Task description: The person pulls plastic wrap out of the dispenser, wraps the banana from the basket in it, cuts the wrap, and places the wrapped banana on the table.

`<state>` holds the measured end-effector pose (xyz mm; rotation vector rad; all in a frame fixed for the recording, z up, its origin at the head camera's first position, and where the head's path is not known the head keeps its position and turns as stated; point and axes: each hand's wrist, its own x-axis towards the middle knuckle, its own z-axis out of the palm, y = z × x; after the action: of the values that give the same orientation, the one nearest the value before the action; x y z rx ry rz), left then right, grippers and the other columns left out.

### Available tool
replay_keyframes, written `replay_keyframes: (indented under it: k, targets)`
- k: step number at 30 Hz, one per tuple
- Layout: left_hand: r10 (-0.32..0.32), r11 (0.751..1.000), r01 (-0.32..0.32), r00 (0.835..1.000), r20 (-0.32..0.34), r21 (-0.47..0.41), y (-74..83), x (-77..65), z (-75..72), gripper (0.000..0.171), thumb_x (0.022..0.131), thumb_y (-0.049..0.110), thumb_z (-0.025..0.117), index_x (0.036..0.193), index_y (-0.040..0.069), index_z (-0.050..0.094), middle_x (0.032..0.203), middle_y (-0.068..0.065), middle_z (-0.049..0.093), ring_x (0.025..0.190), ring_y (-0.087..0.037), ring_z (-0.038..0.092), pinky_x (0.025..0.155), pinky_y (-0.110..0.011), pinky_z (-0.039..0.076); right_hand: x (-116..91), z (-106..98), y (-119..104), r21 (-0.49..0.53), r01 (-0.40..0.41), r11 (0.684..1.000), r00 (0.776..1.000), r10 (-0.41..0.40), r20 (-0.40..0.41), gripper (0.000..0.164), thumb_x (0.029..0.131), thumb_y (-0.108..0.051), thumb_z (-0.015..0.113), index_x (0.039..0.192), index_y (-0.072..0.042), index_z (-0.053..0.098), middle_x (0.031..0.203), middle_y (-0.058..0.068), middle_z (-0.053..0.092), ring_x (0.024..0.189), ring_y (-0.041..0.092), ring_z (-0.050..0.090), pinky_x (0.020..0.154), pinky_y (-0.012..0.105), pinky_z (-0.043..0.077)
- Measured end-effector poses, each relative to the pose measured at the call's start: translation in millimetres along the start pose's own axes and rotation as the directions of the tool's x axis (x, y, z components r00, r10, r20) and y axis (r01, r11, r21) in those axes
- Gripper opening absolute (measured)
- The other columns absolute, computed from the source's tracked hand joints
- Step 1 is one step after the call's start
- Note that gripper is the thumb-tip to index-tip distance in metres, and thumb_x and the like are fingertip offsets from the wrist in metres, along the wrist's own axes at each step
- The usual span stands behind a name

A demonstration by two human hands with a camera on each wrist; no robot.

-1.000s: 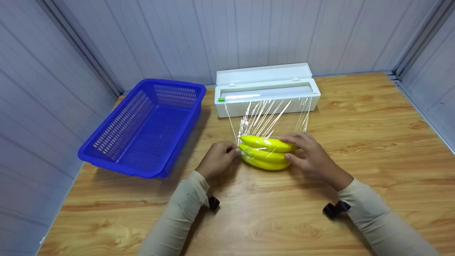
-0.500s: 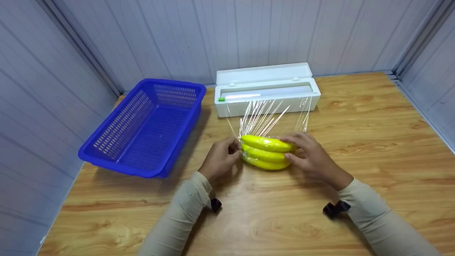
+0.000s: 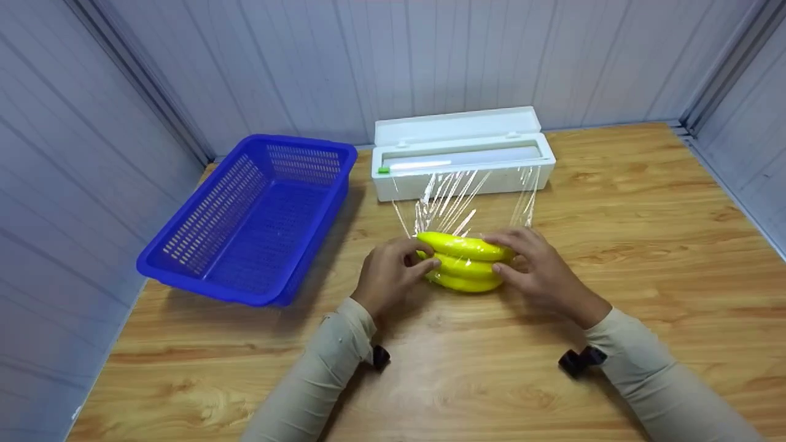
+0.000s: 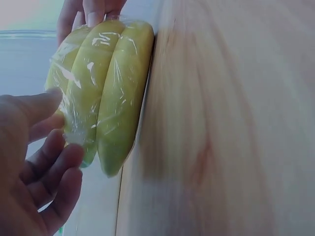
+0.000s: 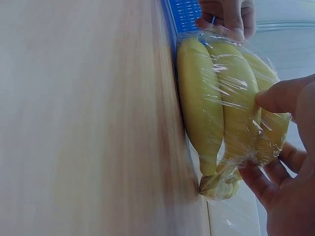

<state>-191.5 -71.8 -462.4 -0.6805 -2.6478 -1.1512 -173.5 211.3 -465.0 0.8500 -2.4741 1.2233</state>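
A bunch of three yellow bananas (image 3: 468, 268), covered in glossy cling film (image 3: 448, 205), lies on the table between both hands. Thumb and fingers of the left hand (image 3: 391, 270) hold its left end, where the tips pinch at the wrapped bananas. The right hand (image 3: 543, 273) grips the stem end, thumb on the near side and fingers on the far side, as the right wrist view also shows. From the bananas the film stretches back, creased, to a white film dispenser box (image 3: 548, 178) with its lid raised. Undersides of the bananas are hidden.
To the left stands a blue plastic basket (image 3: 245, 301) with slotted sides. A green cutter slide (image 3: 384, 170) sits at the left of the box's front edge. White panel walls (image 3: 466, 55) enclose the wooden table (image 3: 466, 380) at the back and sides.
The left hand has moved slightly right, from the film at the bananas' left tips onto the bananas themselves. The right hand, bananas and box stay in place.
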Motion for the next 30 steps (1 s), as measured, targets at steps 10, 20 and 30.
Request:
replay_keyframes:
  k: [10,20,30]
  targets:
    - [0.015,0.998,-0.014,1.000,-0.005,0.067,5.2,1.4,4.8,0.008,0.092,0.024,0.075,0.097,0.018,0.075,0.081,0.008,0.063,0.072,-0.008,0.056,0.063,-0.027,0.047,-0.3,-0.4,0.5,0.004,-0.004,1.000,1.000,0.004,-0.002,0.048,0.086,-0.004,0.077,0.131,-0.013,0.065,0.132,0.006,0.059,0.122,0.024,0.048,0.099,0.050,0.041]
    - [0.050,0.997,-0.057,0.990,-0.132,-0.051,3.6,3.7,7.5,0.006,0.088,0.016,0.076,0.088,0.012,0.072,0.109,-0.002,0.058,0.099,-0.017,0.060,0.077,-0.027,0.052,-1.5,-2.2,2.4,0.004,-0.021,1.000,1.000,0.021,0.008,0.046,0.088,-0.005,0.075,0.131,-0.015,0.065,0.134,0.005,0.058,0.123,0.024,0.047,0.096,0.050,0.045]
    - [0.029,0.990,-0.043,0.994,-0.102,-0.136,2.7,6.6,7.2,0.005,0.094,0.013,0.070,0.089,0.010,0.068,0.130,-0.009,0.064,0.123,-0.021,0.055,0.089,-0.031,0.053,-1.5,-3.1,2.6,-0.014,-0.029,0.999,1.000,0.029,-0.004,0.053,0.090,-0.003,0.072,0.141,-0.014,0.059,0.139,0.002,0.057,0.125,0.019,0.048,0.094,0.032,0.051]
